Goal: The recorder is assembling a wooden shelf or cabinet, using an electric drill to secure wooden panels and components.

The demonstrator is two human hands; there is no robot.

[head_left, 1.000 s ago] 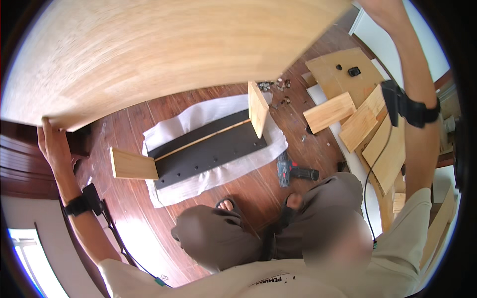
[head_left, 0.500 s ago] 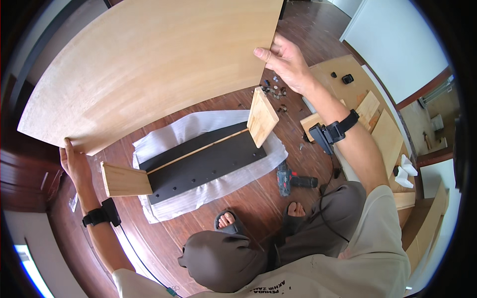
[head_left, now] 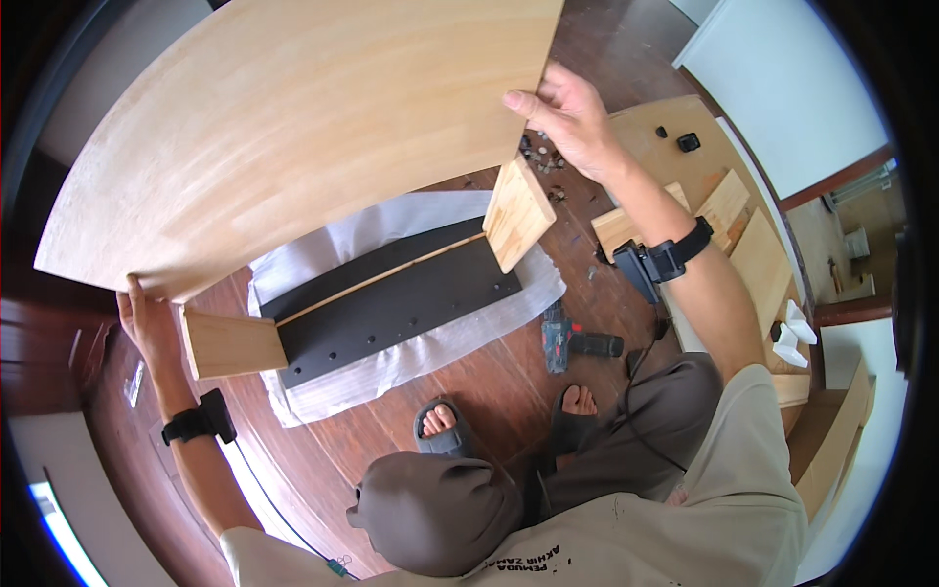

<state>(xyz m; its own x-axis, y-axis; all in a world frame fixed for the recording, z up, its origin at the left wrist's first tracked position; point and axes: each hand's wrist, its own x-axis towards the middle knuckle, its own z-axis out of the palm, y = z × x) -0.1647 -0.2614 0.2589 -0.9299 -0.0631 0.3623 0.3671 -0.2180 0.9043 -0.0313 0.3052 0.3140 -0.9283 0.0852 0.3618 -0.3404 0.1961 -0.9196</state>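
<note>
Wooden panel fills upper left of frame, raised in person's two hands. Right hand pinches right edge, thumb on near face; left hand pinches lower left corner. Frame centre: black board on white sheet, short boards upright at both ends. Drill to right.

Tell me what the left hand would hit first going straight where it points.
Most likely the large wooden panel: the left hand holds its lower edge, though depth is hard to judge.
</note>
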